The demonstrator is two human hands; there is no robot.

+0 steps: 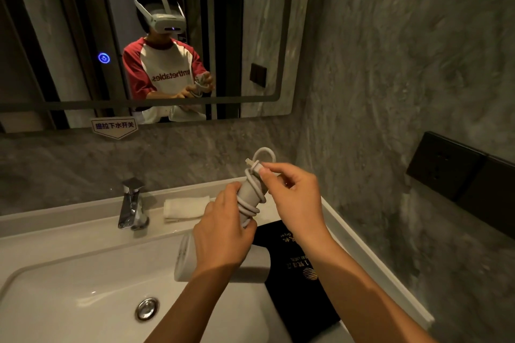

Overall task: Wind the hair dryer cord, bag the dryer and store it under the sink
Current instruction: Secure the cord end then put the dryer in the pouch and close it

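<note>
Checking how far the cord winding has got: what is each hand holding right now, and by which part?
The left hand grips the hair dryer around its cord-wrapped handle. The right hand pinches the cord at its plug end, above the handle.

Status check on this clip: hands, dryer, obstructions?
Left hand grips hair dryer. Right hand pinches plug, cord wound round handle. Black bag waiting on counter; nothing blocking.
</note>
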